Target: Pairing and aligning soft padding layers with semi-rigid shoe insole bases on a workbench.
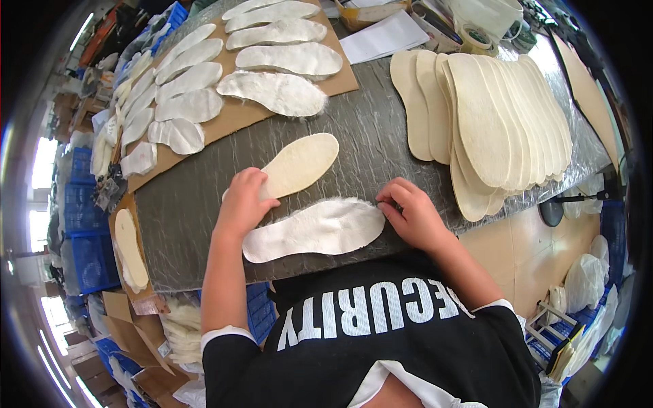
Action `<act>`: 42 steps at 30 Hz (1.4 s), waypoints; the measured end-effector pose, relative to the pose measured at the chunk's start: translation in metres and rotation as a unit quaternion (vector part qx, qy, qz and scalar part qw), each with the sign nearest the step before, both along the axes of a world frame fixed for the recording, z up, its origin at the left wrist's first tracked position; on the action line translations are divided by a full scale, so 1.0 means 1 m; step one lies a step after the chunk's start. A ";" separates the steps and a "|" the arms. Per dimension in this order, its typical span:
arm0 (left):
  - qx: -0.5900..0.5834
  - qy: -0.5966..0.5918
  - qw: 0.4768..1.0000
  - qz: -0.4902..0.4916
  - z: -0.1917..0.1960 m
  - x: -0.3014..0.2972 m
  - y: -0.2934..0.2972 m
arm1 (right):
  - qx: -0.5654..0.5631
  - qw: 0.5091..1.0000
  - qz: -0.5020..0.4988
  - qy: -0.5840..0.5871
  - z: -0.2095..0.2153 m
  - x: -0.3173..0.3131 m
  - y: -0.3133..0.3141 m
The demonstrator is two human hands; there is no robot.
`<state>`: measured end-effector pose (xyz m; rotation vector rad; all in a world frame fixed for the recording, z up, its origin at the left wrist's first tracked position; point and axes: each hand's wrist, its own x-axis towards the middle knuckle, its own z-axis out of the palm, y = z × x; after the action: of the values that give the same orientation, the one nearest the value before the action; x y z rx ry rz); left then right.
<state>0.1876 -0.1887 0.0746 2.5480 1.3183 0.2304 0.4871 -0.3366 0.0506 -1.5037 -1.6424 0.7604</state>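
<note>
The left hand [243, 200] lay flat, fingers together and gripping nothing, pressing down on the heel end of a white furry insole [316, 230] and overlapping the near end of a bare cream insole [296, 165] that lay just beyond it. The right hand [410, 212] pinched the toe end of the same furry insole with curled fingertips, closed on its fluffy edge. That furry insole lay lengthwise near the front edge of the workbench [381, 129], a long top covered in grey, shiny, wrinkled sheeting. Beyond the furry insole and to its left, a brown cardboard sheet [238, 115] carried two rows of finished furry insoles [272, 92], fur spilling past their outlines. Beyond it to the right, a fanned stack of bare cream insoles [490, 122] overlapped one another, with white paper [384, 37] and a roll of tape [476, 37] farther back. To the far left of the furry insole, another cream insole [130, 248] rested on a cardboard strip at the bench end. Blue plastic crates [85, 231] stood past that end, with cardboard pieces on the floor, and bright windows showed along the left side of the room.
</note>
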 end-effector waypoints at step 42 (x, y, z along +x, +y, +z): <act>-0.052 -0.040 0.997 -0.036 0.080 0.012 -0.082 | -0.091 0.963 -0.094 0.236 0.011 0.004 -0.027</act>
<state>0.1996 -0.2705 0.1548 2.4668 1.1755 0.2398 0.4908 -0.3635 0.0619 -1.4367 -1.0834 1.0889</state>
